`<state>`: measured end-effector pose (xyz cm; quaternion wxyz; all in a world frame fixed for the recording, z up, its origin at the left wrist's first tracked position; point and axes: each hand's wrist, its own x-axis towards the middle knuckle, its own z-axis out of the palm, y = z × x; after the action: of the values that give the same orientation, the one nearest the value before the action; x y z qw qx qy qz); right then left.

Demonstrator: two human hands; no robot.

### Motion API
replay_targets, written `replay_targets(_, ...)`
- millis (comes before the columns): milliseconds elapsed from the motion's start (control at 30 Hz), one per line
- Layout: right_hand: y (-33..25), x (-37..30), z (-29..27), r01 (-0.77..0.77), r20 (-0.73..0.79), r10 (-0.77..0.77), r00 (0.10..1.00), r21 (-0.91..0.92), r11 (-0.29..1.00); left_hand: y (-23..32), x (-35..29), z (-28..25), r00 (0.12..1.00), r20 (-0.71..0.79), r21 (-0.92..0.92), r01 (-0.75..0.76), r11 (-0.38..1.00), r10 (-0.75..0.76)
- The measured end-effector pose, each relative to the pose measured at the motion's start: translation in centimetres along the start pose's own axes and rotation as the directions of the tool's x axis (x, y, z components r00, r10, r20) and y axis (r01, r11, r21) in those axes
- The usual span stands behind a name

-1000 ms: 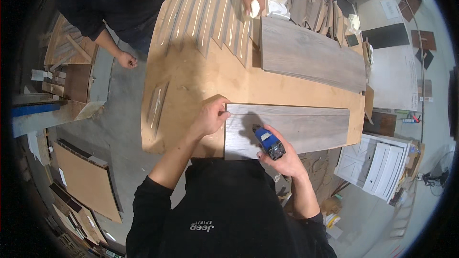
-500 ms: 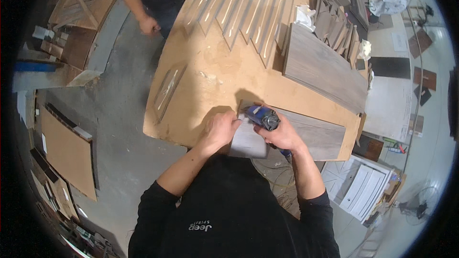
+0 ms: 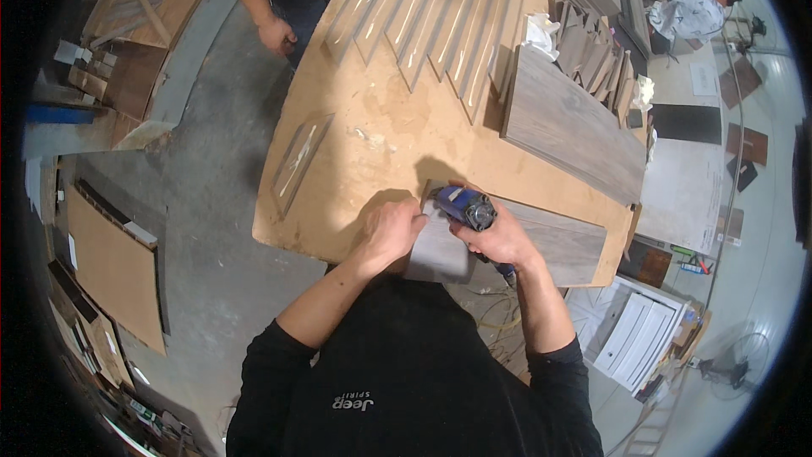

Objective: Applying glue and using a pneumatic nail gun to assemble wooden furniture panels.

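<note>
My right hand (image 3: pixel 506 235) grips a blue-and-black nail gun (image 3: pixel 463 206) at the near edge of the work table (image 3: pixel 385 140). Its nose points down to the left and is mostly hidden under the tool's body. My left hand (image 3: pixel 394 228) is closed, its fingertips pinching the edge of a pale grey board (image 3: pixel 441 252) just left of the nail gun. This board juts over the table edge toward my body. A grey wood-grain plank (image 3: pixel 558 241) lies flat on the table behind my right hand.
Narrow strips (image 3: pixel 414 25) striped with glue cover the far table. Two more (image 3: pixel 298 161) lie left. A wide grey plank (image 3: pixel 575 123) and stacked offcuts (image 3: pixel 592 51) are on the right. A co-worker's hand (image 3: pixel 276 35) hangs beside the table. Another person (image 3: pixel 689 8) stands far right.
Both my hands and the nail gun stay nearly still. The co-worker's arm on the left has shifted slightly right, and their other hand has mostly moved out of view at the top.
</note>
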<state>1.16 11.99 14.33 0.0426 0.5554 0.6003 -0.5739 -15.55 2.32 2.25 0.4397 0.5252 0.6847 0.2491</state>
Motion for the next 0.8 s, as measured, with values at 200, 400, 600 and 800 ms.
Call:
replay_targets(200,-0.8,-0.6,-0.7,-0.101,0.028,0.098,0.995,0.14,0.985,0.4,-0.1,-0.5,0.999,0.025,0.021,0.021,1.0,-0.022)
replay_targets(400,0.3,0.0,-1.7,-0.06,0.016,0.058,0.998,0.193,0.979,-0.1,-0.1,0.2,1.0,0.015,0.044,0.019,0.999,-0.02)
replay_targets(600,0.0,0.6,-2.0,-0.016,0.026,0.013,1.0,0.109,0.994,-0.1,-0.1,0.0,1.0,0.026,-0.008,0.001,1.0,-0.001)
replay_targets(800,0.2,0.4,-2.3,-0.032,0.007,0.032,0.999,0.049,0.998,0.7,-0.2,-0.5,1.0,0.015,0.044,-0.006,0.999,0.006)
